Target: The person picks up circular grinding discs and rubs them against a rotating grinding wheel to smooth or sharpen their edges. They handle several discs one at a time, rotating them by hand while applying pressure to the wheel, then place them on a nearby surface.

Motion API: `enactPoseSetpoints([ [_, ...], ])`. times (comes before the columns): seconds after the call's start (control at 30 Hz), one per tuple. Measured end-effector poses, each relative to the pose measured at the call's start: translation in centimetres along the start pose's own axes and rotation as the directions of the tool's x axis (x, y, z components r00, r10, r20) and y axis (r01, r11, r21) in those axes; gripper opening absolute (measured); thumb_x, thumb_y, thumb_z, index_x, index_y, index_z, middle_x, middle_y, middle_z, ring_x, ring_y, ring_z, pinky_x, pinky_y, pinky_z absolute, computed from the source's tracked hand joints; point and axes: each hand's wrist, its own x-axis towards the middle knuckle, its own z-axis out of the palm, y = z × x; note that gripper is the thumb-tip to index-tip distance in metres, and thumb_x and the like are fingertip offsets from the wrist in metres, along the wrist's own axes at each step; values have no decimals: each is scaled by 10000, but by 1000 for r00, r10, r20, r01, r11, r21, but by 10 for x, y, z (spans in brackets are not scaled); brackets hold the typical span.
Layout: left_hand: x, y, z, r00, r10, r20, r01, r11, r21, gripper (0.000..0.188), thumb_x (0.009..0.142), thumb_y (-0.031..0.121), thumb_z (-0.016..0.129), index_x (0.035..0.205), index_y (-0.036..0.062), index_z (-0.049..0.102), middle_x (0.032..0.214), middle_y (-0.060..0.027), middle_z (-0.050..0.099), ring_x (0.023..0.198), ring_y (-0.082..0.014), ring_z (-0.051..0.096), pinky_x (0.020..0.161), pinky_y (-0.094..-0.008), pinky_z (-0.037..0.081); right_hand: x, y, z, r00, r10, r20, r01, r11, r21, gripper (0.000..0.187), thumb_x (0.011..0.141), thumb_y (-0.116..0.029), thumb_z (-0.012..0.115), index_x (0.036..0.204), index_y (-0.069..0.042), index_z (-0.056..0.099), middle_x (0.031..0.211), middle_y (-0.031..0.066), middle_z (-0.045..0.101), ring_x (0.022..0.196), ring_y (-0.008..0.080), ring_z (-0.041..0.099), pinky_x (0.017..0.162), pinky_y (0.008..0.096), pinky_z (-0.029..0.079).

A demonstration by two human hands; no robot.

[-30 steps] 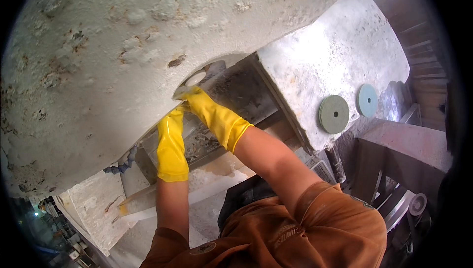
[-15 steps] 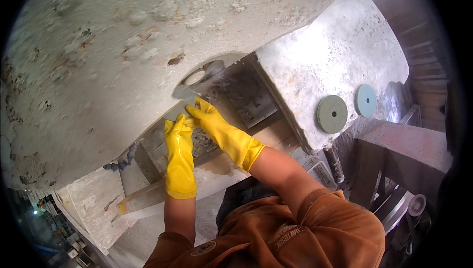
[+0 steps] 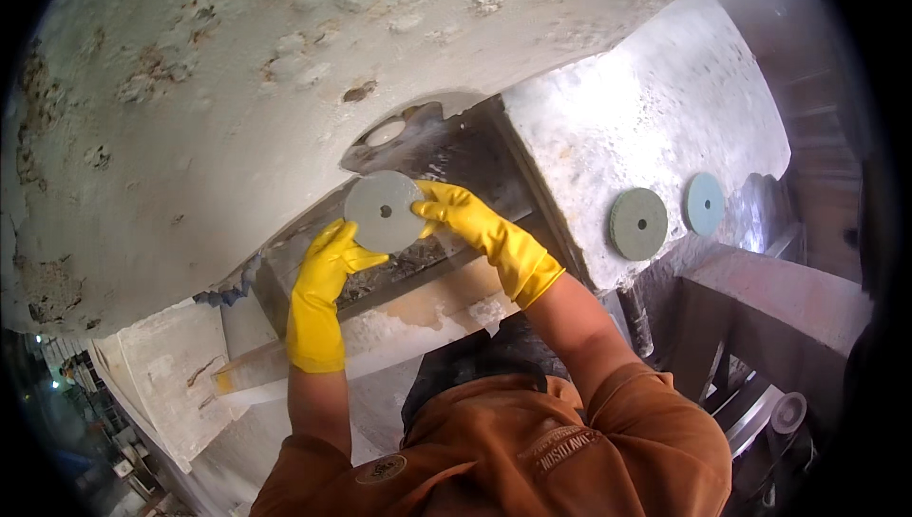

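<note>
A pale grey round disc (image 3: 370,208) with a small hole in its centre is held up flat between my hands. My right hand (image 3: 465,218), in a yellow rubber glove, pinches the disc's right edge. At its lower left edge my gloved left hand (image 3: 328,261) grips it, the thumb and fingers around the rim. Just beyond the disc, a notch in the big crusted housing shows a pale rounded part (image 3: 386,132), wet-looking and partly hidden.
The crusted housing (image 3: 218,109) overhangs the upper left. On the pale slab (image 3: 589,90) to the right rest a green-grey disc (image 3: 637,224) and a light blue disc (image 3: 704,204), each with a centre hole. A splashed beam (image 3: 418,327) runs below my hands. A pulley (image 3: 788,412) sits lower right.
The disc has come back from the notch toward me and tilted from edge-on to face-up. My hands have spread apart to its two sides. The spray at the notch has lessened.
</note>
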Motion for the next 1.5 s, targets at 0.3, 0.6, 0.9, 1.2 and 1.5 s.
enactPoseSetpoints([
  [0.3, 35, -38, 17, 995, 29, -98, -49, 976, -212, 454, 1034, 194, 586, 1398, -36, 444, 1249, -284, 617, 1049, -441, 682, 883, -543, 599, -13, 25, 17, 968, -94, -232, 123, 986, 114, 604, 1008, -245, 652, 1492, 14, 401, 1302, 121, 588, 1166, 191, 594, 1015, 321, 482],
  [0.6, 63, -36, 18, 998, 48, -48, -65, 886, -459, 441, 1048, 172, 548, 1423, -25, 424, 1373, -274, 540, 1277, -399, 546, 1089, -520, 446, 16, 19, 56, 950, -185, -252, 210, 975, 77, 482, 1005, -156, 633, 1440, -19, 475, 1211, 50, 633, 1097, 135, 591, 968, 263, 455],
  [0.9, 118, -50, -32, 992, 125, 15, -97, 835, -541, 398, 1045, 204, 535, 1372, -17, 480, 1369, -237, 553, 1269, -375, 543, 1091, -474, 430, 59, 9, 46, 946, -192, -262, 180, 981, -68, 432, 1008, -184, 629, 1386, -3, 523, 1183, 58, 644, 1070, 126, 581, 948, 266, 452],
  [1.2, 156, -64, -59, 741, 521, 424, -37, -598, 800, 332, 1039, 228, 503, 1295, 30, 579, 1293, -193, 619, 1222, -345, 575, 1053, -444, 454, 99, 30, 18, 946, -146, -288, 163, 986, 33, 378, 1000, -214, 650, 1278, 31, 575, 1209, 116, 644, 1071, 195, 631, 895, 307, 511],
  [1.5, 180, -62, -58, 781, 610, 132, -77, -115, 990, 387, 1032, 228, 463, 1343, 48, 606, 1390, -152, 610, 1254, -345, 582, 1051, -441, 457, 131, 57, 5, 860, -292, -418, 331, 943, 22, 237, 1009, -212, 645, 1121, -4, 637, 920, 65, 722, 787, 153, 656, 727, 280, 506],
])
